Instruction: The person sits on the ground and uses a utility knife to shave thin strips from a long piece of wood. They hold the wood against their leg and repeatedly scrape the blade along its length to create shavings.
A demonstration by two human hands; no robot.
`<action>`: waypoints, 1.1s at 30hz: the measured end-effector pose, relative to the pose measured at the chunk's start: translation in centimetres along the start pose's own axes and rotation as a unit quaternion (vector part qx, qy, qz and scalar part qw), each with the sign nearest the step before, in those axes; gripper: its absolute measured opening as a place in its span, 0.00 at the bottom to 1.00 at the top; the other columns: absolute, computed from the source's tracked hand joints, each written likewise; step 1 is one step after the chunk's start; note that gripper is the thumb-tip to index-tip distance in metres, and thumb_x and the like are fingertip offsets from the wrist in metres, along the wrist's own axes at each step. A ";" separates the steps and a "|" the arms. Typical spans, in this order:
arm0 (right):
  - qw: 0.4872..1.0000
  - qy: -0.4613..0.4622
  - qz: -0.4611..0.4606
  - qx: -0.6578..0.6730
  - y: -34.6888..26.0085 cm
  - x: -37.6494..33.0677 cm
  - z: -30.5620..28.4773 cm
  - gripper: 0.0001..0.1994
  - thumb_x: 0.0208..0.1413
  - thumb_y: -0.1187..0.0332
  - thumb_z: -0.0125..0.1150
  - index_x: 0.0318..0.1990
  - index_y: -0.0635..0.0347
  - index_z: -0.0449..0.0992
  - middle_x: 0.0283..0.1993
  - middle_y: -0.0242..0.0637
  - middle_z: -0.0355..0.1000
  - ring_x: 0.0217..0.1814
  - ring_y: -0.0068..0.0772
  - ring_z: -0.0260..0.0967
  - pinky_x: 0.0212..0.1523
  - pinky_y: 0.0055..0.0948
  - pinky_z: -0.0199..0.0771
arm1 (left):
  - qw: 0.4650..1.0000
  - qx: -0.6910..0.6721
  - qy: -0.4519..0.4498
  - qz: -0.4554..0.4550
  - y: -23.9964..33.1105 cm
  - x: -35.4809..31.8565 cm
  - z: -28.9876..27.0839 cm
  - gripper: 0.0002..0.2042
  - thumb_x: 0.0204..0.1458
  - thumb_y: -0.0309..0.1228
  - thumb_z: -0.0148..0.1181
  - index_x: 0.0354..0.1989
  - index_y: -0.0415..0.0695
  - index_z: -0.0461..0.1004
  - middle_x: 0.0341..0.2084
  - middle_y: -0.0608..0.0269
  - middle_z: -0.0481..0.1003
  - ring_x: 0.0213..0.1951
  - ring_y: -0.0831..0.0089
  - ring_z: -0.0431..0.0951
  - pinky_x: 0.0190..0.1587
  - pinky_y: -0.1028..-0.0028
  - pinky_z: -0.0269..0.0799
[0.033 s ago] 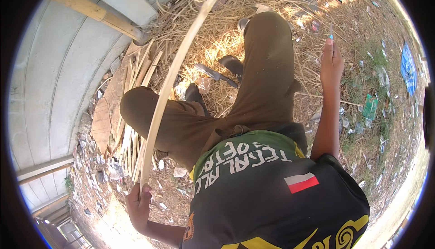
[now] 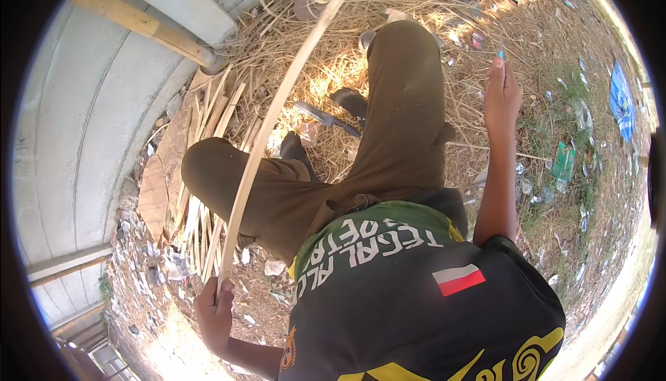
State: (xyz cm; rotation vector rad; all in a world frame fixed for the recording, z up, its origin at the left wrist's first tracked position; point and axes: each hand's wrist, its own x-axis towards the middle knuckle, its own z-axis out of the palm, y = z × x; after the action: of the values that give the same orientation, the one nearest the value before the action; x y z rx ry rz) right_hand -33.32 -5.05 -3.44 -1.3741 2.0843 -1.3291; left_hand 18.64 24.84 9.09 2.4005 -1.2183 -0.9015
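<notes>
Beside a grey panel wall (image 2: 76, 131), gripping a long pale strip (image 2: 258, 145) by its lower end in the left hand (image 2: 214, 311), with thumb and fingers closing around it. Holding the strip up at a slant in a shallow curve, passing it above the left leg (image 2: 215, 166) and running it out to the top edge of the view. Stretching the opposite arm forward, well apart from the strip, and pinching a slender object (image 2: 500, 55) in the right hand (image 2: 502, 96) with fingers folded narrow; showing blue at the thumb tip, but appearing too small for telling its kind.

Wearing brown trousers (image 2: 406, 103) and a black-and-green shirt (image 2: 409, 311) with a red-and-white patch (image 2: 458, 280), and spreading both knees apart. Having a large knife (image 2: 326, 118) lying on the straw (image 2: 329, 69) between the legs, with its grey blade toward the strip and its dark handle toward the right leg. Flanking the left leg with more pale strips (image 2: 231, 109), lying loosely bunched beside brown cardboard (image 2: 154, 197). Facing ground scattered with litter at the right, including a green packet (image 2: 563, 162) and, farther out, a crumpled blue sheet (image 2: 622, 103).
</notes>
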 end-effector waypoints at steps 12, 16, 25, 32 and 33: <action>0.951 -0.216 -0.180 -0.129 -5.1 -4.9 2.2 0.27 0.74 0.42 0.48 0.42 0.61 0.74 0.23 0.52 0.72 0.28 0.63 0.74 0.32 0.56 0.70 | 0.982 0.115 0.040 0.145 4.1 3.4 4.7 0.09 0.65 0.32 0.63 0.37 0.38 0.78 0.15 0.53 0.68 0.17 0.69 0.63 0.24 0.66 0.58; 0.954 -0.211 -0.170 -0.131 -5.8 -5.2 2.3 0.27 0.75 0.42 0.46 0.39 0.61 0.74 0.22 0.52 0.72 0.29 0.62 0.74 0.33 0.56 0.70 | 0.982 0.076 0.018 0.171 3.8 3.8 5.7 0.09 0.63 0.31 0.65 0.35 0.38 0.78 0.14 0.52 0.68 0.16 0.66 0.62 0.23 0.66 0.58; 0.967 -0.173 -0.140 -0.123 -4.9 -5.8 2.8 0.28 0.75 0.45 0.47 0.34 0.63 0.73 0.23 0.54 0.72 0.29 0.65 0.73 0.33 0.58 0.70 | 0.975 0.035 -0.023 0.216 5.1 6.0 9.9 0.08 0.63 0.30 0.66 0.37 0.38 0.78 0.18 0.47 0.71 0.19 0.55 0.66 0.26 0.64 0.62; 0.972 -0.132 -0.120 -0.152 -4.4 -7.0 3.7 0.26 0.75 0.46 0.49 0.33 0.61 0.73 0.21 0.54 0.72 0.26 0.66 0.73 0.28 0.58 0.69 | 0.978 0.040 -0.025 0.204 5.1 6.3 9.8 0.09 0.63 0.31 0.66 0.37 0.37 0.78 0.17 0.51 0.69 0.19 0.64 0.64 0.25 0.66 0.61; 0.973 -0.133 -0.112 -0.150 -4.4 -7.0 3.7 0.26 0.75 0.45 0.49 0.34 0.61 0.73 0.21 0.54 0.72 0.26 0.66 0.73 0.28 0.58 0.70 | 0.980 0.042 -0.031 0.192 5.2 6.2 9.6 0.09 0.64 0.31 0.66 0.37 0.37 0.78 0.16 0.52 0.69 0.19 0.66 0.63 0.25 0.66 0.60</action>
State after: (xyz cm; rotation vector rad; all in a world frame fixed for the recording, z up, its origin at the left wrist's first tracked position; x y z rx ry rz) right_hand -24.96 -1.61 -3.26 -1.8473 2.0509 -0.8622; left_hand 11.87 16.92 2.07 2.0977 -1.6982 -0.8199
